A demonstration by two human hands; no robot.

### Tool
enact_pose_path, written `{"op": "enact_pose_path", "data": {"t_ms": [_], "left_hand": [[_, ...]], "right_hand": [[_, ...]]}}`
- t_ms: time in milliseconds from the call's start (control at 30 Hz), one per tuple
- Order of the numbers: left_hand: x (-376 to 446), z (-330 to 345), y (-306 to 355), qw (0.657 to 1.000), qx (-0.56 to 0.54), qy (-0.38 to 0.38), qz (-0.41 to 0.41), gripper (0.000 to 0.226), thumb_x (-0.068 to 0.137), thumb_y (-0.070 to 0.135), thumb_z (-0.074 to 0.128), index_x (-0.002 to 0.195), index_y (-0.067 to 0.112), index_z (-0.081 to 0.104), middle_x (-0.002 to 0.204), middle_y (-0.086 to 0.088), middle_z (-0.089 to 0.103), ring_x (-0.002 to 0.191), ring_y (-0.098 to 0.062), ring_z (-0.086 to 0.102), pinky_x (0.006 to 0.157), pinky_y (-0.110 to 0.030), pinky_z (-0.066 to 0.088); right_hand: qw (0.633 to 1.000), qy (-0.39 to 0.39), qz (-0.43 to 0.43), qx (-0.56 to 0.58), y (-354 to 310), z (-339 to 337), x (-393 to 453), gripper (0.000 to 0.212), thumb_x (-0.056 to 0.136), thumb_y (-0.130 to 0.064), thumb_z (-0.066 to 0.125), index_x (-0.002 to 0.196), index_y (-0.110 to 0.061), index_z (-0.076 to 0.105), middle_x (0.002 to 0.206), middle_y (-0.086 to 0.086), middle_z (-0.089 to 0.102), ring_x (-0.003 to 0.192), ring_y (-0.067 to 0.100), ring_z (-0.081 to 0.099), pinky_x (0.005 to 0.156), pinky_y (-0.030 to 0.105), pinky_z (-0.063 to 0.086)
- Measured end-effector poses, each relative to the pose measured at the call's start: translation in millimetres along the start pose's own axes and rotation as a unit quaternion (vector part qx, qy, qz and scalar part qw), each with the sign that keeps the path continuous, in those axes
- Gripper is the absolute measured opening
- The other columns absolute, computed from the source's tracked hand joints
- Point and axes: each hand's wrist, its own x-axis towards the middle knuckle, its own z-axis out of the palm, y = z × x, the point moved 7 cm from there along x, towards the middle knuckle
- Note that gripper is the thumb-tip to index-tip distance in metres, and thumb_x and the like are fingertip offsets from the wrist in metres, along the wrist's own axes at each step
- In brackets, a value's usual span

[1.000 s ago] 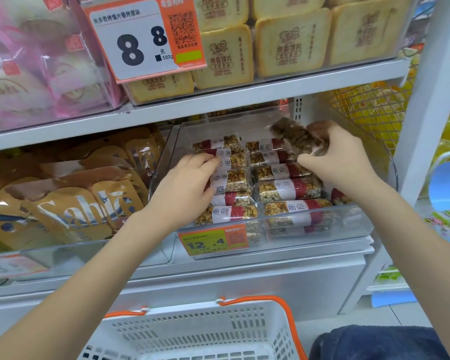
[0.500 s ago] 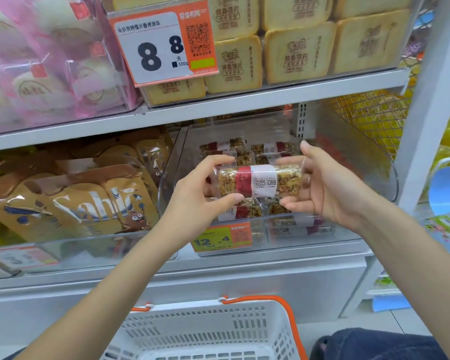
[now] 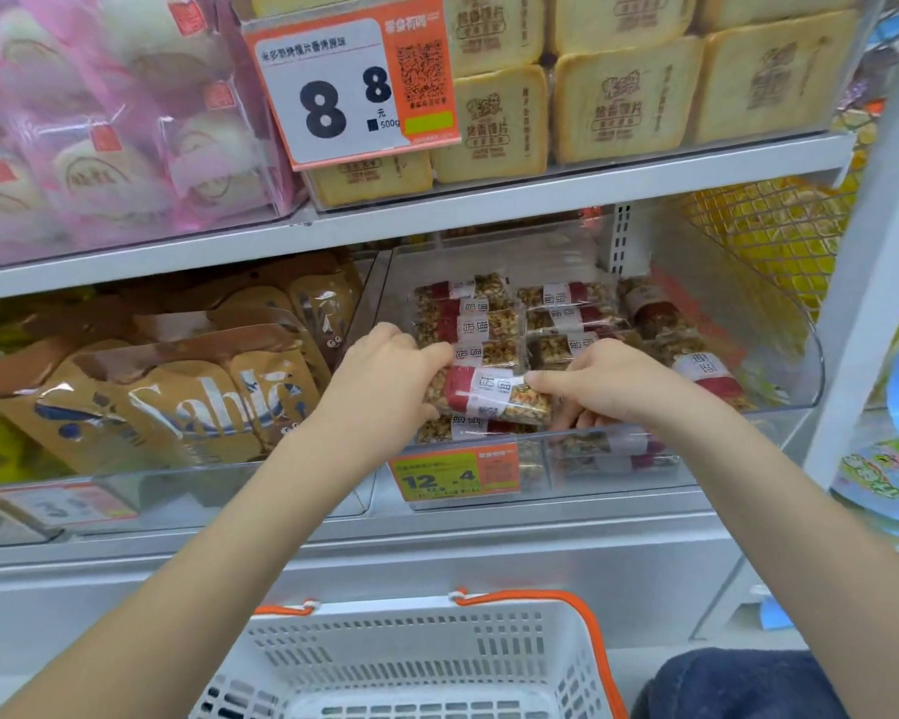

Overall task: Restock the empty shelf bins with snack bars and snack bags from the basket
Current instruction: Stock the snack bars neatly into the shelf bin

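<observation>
A snack bar (image 3: pixel 489 397) in clear wrap with a red and white label lies level over the front row of the clear shelf bin (image 3: pixel 779 355). My left hand (image 3: pixel 385 376) grips its left end. On its right end, my right hand (image 3: pixel 603 381) pinches with thumb and fingers. Several more snack bars (image 3: pixel 567 319) lie in two rows behind it, and others rest at the bin's right side. The white basket (image 3: pixel 416 661) with orange handles sits below; the part of its inside that shows holds nothing.
Brown snack bags (image 3: pixel 188 397) fill the bin to the left. An orange price tag (image 3: pixel 458 474) hangs on the bar bin's front. The shelf above carries yellow boxed biscuits (image 3: pixel 624 96) and pink bags (image 3: pixel 74 147). A white upright post (image 3: pixel 873 251) stands at right.
Both hands have lowered the snack bar from in front of the bin down onto the front row. One second ago the right hand held a bar near the bin's back right.
</observation>
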Motion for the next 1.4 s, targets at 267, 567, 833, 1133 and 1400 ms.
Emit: {"op": "enact_pose_path", "data": {"t_ms": [267, 567, 833, 1133, 1400], "left_hand": [[3.1, 17.2, -3.0, 0.992, 0.109, -0.052, 0.027, 0.062, 0.076, 0.051, 0.068, 0.129, 0.023, 0.052, 0.135, 0.001, 0.047, 0.129, -0.022, 0.035, 0.115, -0.038, 0.010], [8.8, 15.1, 4.5, 0.998, 0.015, -0.058, 0.024, 0.064, 0.076, 0.067, 0.057, 0.129, 0.033, 0.046, 0.124, 0.011, 0.059, 0.123, -0.015, 0.049, 0.117, -0.048, 0.002], [21.0, 15.7, 11.6, 0.991, -0.090, -0.096, -0.015, 0.059, 0.099, 0.047, 0.026, 0.144, 0.009, 0.031, 0.133, -0.012, 0.053, 0.124, -0.030, 0.047, 0.104, -0.039, 0.032], [89.1, 43.3, 11.3, 0.963, -0.185, -0.148, -0.128, 0.071, 0.097, 0.057, 0.013, 0.151, 0.015, -0.008, 0.158, -0.003, -0.014, 0.145, -0.021, -0.017, 0.115, -0.044, -0.008], [110.3, 72.8, 0.2, 0.943, -0.180, -0.258, -0.110, 0.091, 0.085, 0.077, 0.024, 0.149, 0.026, -0.014, 0.153, 0.004, -0.028, 0.142, -0.019, -0.024, 0.116, -0.048, -0.011]], "right_hand": [[0.992, 0.083, -0.060, -0.068, -18.1, 12.6, 10.9, 0.052, 0.086, -0.040, 0.066, 0.124, -0.011, 0.045, 0.090, 0.004, 0.058, 0.073, 0.016, 0.060, 0.051, 0.022, 0.037], [0.979, 0.099, -0.150, -0.093, -23.1, -4.9, 10.3, 0.065, 0.085, -0.047, 0.063, 0.138, -0.019, 0.040, 0.138, 0.004, 0.050, 0.120, 0.021, 0.052, 0.091, 0.030, 0.044], [0.972, -0.070, -0.125, -0.189, -27.4, 45.2, 35.3, 0.072, 0.095, -0.059, 0.029, 0.153, -0.026, 0.000, 0.160, 0.003, 0.004, 0.143, 0.026, 0.025, 0.112, 0.035, 0.026], [0.988, 0.093, -0.074, -0.101, 10.8, -41.2, 39.3, 0.061, 0.099, -0.048, 0.032, 0.152, -0.024, 0.014, 0.157, 0.005, 0.022, 0.143, 0.025, 0.023, 0.112, 0.035, 0.025], [0.937, 0.005, 0.023, -0.349, 54.9, -32.7, 48.4, 0.058, 0.099, -0.053, 0.016, 0.151, -0.035, -0.002, 0.160, -0.001, -0.006, 0.147, 0.021, -0.005, 0.116, 0.047, -0.002]]}}
